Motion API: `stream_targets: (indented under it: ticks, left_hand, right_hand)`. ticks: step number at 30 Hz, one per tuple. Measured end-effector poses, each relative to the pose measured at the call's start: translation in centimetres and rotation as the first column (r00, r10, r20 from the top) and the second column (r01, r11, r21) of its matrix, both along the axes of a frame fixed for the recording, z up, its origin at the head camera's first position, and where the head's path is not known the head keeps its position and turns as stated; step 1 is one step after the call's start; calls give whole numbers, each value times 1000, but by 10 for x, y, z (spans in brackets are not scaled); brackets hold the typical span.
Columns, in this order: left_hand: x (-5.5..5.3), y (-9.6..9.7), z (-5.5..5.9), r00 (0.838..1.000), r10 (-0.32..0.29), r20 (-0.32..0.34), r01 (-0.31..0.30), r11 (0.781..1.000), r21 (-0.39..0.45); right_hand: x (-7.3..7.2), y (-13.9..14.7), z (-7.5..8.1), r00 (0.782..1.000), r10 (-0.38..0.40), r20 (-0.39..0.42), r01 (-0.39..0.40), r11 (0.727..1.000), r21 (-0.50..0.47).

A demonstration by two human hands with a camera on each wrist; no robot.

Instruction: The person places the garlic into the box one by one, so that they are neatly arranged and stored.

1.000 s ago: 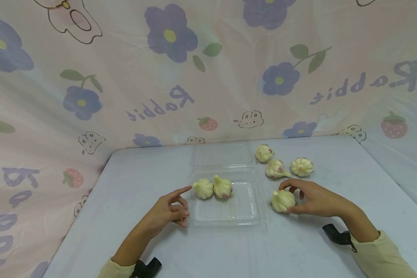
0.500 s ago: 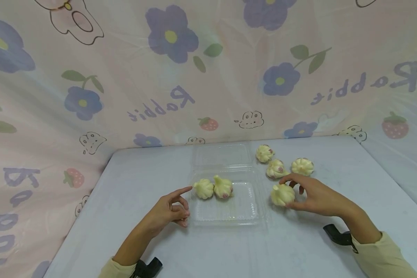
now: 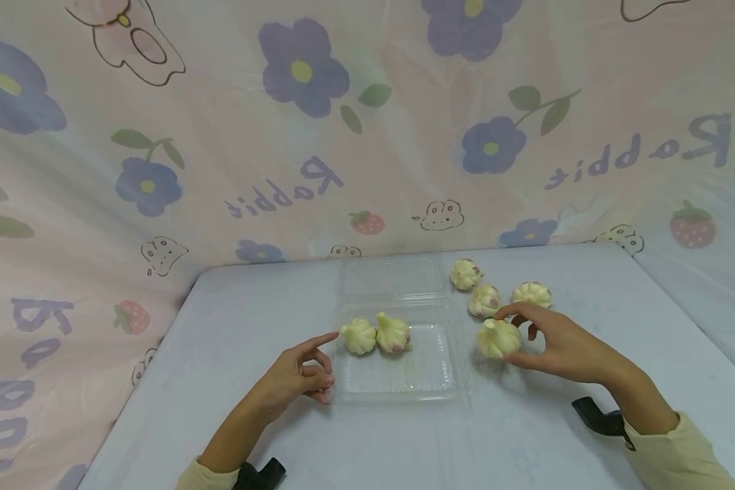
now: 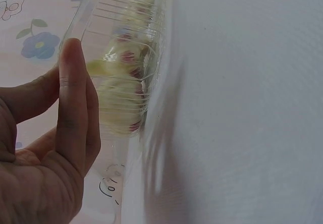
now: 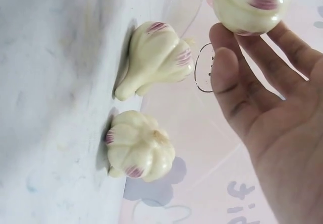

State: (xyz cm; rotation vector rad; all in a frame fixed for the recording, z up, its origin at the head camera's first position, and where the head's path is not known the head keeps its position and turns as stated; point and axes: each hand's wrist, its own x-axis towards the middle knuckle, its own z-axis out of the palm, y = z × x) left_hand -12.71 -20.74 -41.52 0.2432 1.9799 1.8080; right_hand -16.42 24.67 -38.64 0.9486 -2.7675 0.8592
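Note:
My right hand [image 3: 566, 348] holds a garlic bulb [image 3: 498, 339] between thumb and fingers, just above the table and right of the clear plastic box [image 3: 429, 395]. In the right wrist view the held bulb is cut off by the top edge. The box lies unfolded, its lid [image 3: 392, 278] toward the back. Two garlic bulbs sit side by side in its left rear part, one pale [image 3: 358, 336] and one with purple marks [image 3: 393, 333]. Beside the box's left wall is my left hand [image 3: 300, 376], index finger extended to the wall, other fingers loosely bent. Whether it touches is unclear.
Three more garlic bulbs lie behind my right hand: one at the back [image 3: 466, 274], one in the middle [image 3: 485, 301] and one to the right [image 3: 531, 294]. A printed cloth [image 3: 404, 136] hangs behind the white table [image 3: 251, 306].
My right hand has lifted the garlic bulb slightly off the table and moved it a little toward the back. My left hand and the box have stayed in place.

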Motion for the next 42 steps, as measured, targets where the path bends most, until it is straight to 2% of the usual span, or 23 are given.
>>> stream_targets:
  ticks: [18, 26, 35, 42]
  left_hand:
    - [2, 0, -1, 1000, 1, 9, -1, 1000, 3]
    - [0, -3, -3, 1000, 15, 21, -14, 1000, -24]
    - [0, -6, -1, 999, -31, 43, 31, 1000, 3]
    - [-1, -7, 1, 998, -43, 42, 42, 999, 21]
  right_hand:
    - [5, 2, 12, 996, -71, -46, 72, 997, 21]
    - [5, 4, 13, 996, -66, -55, 67, 998, 16]
    - [5, 4, 12, 996, -86, -28, 87, 996, 28]
    - [3, 0, 9, 997, -66, -49, 67, 998, 12]
